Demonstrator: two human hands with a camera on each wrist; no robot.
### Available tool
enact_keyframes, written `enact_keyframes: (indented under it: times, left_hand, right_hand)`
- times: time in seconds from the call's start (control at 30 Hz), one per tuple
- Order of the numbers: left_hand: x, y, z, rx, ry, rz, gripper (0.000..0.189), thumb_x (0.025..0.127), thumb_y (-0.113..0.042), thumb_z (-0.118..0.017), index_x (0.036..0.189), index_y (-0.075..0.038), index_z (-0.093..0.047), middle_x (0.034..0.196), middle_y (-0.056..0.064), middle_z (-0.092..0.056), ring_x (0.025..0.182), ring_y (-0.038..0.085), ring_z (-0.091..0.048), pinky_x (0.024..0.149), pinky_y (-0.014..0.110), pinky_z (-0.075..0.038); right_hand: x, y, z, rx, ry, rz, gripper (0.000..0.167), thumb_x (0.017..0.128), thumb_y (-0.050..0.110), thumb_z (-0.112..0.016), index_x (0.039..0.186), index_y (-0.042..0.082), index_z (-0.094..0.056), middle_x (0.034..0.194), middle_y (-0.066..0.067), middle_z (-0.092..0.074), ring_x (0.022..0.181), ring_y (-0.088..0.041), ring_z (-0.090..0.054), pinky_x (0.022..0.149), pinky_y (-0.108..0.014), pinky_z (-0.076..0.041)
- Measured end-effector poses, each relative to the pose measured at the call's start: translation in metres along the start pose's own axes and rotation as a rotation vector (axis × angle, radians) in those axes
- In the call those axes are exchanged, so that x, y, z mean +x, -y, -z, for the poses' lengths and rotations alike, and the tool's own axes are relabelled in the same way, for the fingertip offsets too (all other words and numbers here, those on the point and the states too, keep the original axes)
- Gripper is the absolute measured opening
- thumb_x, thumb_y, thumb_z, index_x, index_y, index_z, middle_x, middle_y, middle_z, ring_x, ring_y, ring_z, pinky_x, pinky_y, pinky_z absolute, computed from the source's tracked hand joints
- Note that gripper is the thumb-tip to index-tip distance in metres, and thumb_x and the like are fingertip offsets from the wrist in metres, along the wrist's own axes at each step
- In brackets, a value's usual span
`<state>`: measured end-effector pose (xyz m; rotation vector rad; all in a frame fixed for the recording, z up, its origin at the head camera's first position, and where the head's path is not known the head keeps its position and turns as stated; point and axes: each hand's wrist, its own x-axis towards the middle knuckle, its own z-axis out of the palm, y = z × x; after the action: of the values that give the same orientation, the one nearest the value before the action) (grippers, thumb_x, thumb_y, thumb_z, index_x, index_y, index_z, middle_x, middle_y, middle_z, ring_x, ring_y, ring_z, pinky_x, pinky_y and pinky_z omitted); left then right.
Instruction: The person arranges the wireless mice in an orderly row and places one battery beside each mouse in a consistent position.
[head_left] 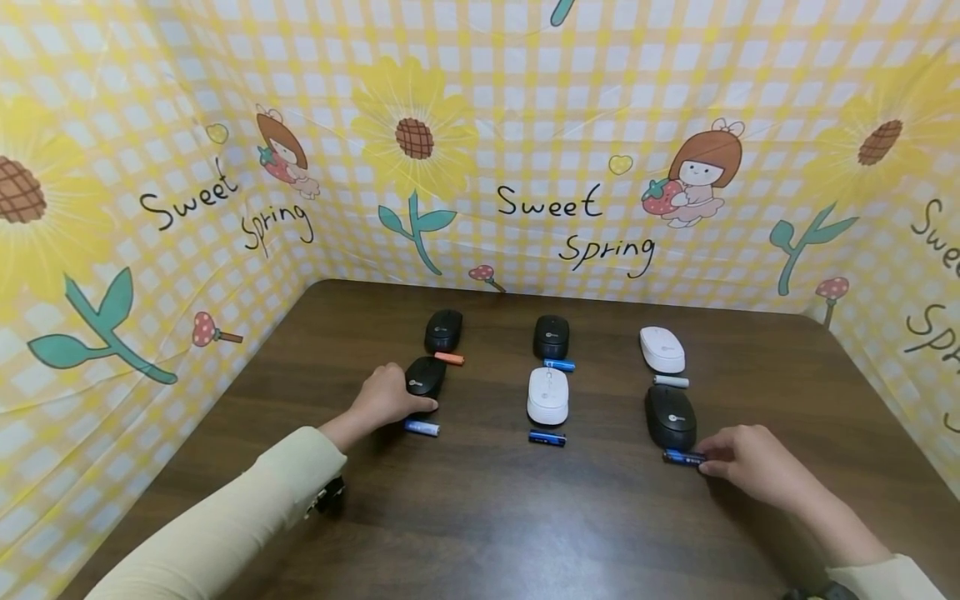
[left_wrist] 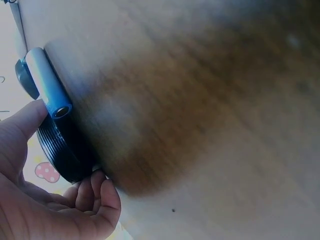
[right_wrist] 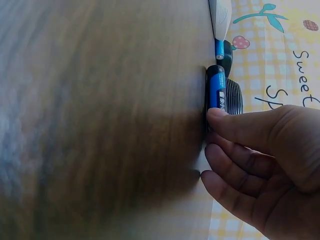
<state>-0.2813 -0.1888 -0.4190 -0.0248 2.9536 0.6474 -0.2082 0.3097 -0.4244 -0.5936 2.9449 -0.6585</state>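
Observation:
My left hand [head_left: 382,397] grips the sides of a black computer mouse [head_left: 425,377] in the front row at the left, thumb on the near side. A light-blue battery [head_left: 422,428] lies just in front of that mouse; in the left wrist view the battery [left_wrist: 47,82] is close to the thumb. At the right, my right hand [head_left: 757,468] pinches the right end of a blue-and-black battery [head_left: 681,457] between thumb and fingers. This battery lies on the table, in front of another black mouse [head_left: 671,417]. The right wrist view shows the thumb on the battery [right_wrist: 216,92].
Between the hands, a white mouse [head_left: 548,397] has a dark-blue battery [head_left: 547,438] before it. Behind stand two black mice [head_left: 444,331] and a white mouse [head_left: 662,349], with an orange battery [head_left: 449,358], a blue battery [head_left: 559,365] and a white battery [head_left: 671,382]. Patterned cloth [head_left: 480,208] surrounds the brown table [head_left: 480,517].

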Motion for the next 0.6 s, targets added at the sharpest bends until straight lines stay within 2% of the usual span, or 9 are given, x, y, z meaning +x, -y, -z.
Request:
enact_keyframes:
  times: [0.27, 0.6]
  left_hand:
    - [0.0022, 0.0021, -0.0003, -0.002, 0.018, 0.022, 0.072, 0.072, -0.045, -0.083, 0.108, 0.011, -0.056, 0.1, 0.021, -0.056, 0.085, 0.03, -0.055, 0.075, 0.045, -0.048]
    - [0.0016, 0.0001, 0.0023, -0.004, 0.008, 0.009, 0.071, 0.07, -0.045, -0.084, 0.104, 0.011, -0.057, 0.098, 0.021, -0.056, 0.084, 0.031, -0.055, 0.074, 0.046, -0.048]
  right_hand:
    - [0.0005, -0.0003, -0.0012, 0.021, -0.003, -0.008, 0.011, 0.077, 0.007, -0.08, 0.086, 0.006, -0.075, 0.079, 0.004, -0.067, 0.068, -0.009, -0.057, 0.06, -0.029, -0.048]
    - [0.0013, -0.0013, -0.0003, 0.031, 0.011, -0.026, 0.013, 0.078, 0.006, -0.079, 0.089, 0.003, -0.074, 0.079, 0.002, -0.067, 0.069, -0.011, -0.059, 0.062, -0.03, -0.049]
